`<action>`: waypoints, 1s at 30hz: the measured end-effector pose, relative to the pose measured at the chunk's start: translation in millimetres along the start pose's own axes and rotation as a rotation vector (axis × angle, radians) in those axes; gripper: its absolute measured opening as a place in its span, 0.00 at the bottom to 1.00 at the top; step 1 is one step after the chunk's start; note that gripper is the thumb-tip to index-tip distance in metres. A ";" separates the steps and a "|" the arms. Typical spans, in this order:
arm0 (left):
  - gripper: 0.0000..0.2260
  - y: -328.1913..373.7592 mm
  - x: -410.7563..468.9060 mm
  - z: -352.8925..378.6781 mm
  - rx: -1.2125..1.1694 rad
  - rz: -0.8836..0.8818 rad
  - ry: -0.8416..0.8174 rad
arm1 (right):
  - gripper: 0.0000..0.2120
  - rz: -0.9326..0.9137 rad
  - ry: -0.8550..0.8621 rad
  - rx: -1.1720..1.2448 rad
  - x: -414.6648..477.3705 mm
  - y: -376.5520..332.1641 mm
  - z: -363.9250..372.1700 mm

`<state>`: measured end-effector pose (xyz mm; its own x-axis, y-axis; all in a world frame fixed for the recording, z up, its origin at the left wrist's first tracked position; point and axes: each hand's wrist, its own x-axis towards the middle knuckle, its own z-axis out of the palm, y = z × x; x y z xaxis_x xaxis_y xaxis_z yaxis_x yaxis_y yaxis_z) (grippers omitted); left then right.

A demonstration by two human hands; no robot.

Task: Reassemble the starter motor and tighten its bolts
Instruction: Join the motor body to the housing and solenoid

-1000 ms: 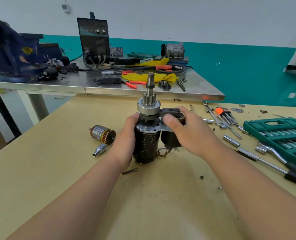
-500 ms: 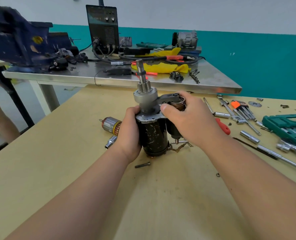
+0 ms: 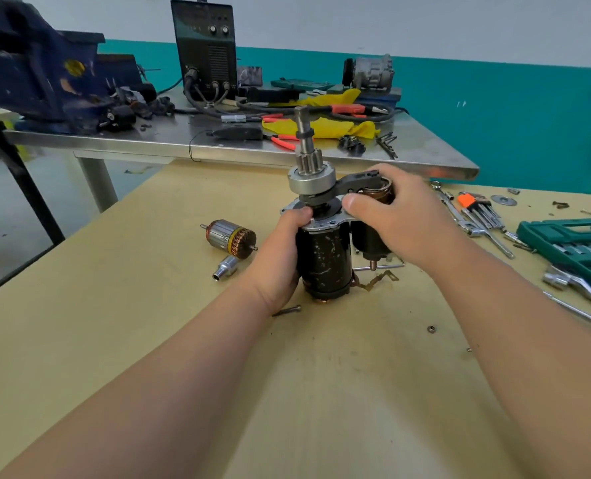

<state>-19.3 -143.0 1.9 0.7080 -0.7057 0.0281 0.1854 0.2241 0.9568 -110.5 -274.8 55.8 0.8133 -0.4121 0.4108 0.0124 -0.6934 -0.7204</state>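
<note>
Assembly stood, as I judged it, at the seating stage: the starter motor [image 3: 323, 257] was upright on the wooden table [image 3: 149, 323], its pinion shaft [image 3: 308, 160] pointing up, with no nose housing over it and no through bolts seen in place. The left hand [image 3: 277, 250] gripped the black body from the motor's left side, fingers wrapped round it and the thumb up at the rim of the silver plate. The right hand [image 3: 401, 219] was curled over the top of the solenoid [image 3: 370, 240], which sat just beside the motor body on its right. Its thumb pressed near the base of the shift fork [image 3: 359, 181], which reached across to the collar under the pinion. The next move, to my mind, called for settling fork and solenoid squarely with the left hand steadying the body, then freeing one hand for a bolt and a tool. A loose bolt [image 3: 287, 310] lay just in front of the motor, near the left wrist, and a small nut [image 3: 431, 328] lay further off to the front right. Left of the motor, near but apart, lay a spare armature [image 3: 232, 238] and a socket [image 3: 225, 267]. Well to its right were hex keys [image 3: 477, 209], a ratchet [image 3: 577, 286] and a green socket case [image 3: 570, 243]. Behind the motor stood a steel bench [image 3: 218, 143] with a welder [image 3: 206, 50], a blue vise [image 3: 34, 77] and a yellow cloth [image 3: 321, 127]. Nothing blocked the hands, though the copper strap [image 3: 378, 280] trailing at the motor's foot might snag if the body were turned.
</note>
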 end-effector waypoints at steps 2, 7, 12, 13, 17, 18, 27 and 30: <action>0.19 -1.3 -0.1 2.9 0.024 0.003 0.001 | 0.05 0.000 0.021 0.033 -2.4 3.0 -0.3; 0.15 0.0 -2.7 9.4 0.180 -0.014 -0.033 | 0.04 0.028 0.018 0.064 -10.7 12.9 -11.5; 0.18 1.7 -4.7 13.3 0.175 0.004 -0.017 | 0.07 0.061 0.053 0.063 -14.3 12.7 -11.4; 0.18 2.8 -6.3 13.7 0.173 0.004 -0.001 | 0.07 0.064 0.068 0.074 -15.4 10.7 -9.2; 0.20 6.4 -14.2 17.2 0.195 -0.001 0.063 | 0.11 0.084 0.118 0.164 -19.7 5.8 -3.4; 0.20 6.8 -16.2 17.9 0.198 -0.003 0.074 | 0.15 0.091 0.131 0.170 -21.9 5.0 -3.6; 0.24 8.5 -40.0 4.7 0.203 -0.084 0.178 | 0.13 0.356 0.137 0.403 -4.5 6.4 -19.5; 0.20 11.1 -45.4 -9.4 0.148 -0.097 0.236 | 0.10 0.341 0.031 0.079 2.6 18.2 -15.9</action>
<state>-43.0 -102.2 8.5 0.8341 -0.5390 -0.1174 0.1711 0.0505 0.9839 -117.5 -298.0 52.6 0.7604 -0.6308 0.1545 -0.2112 -0.4651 -0.8597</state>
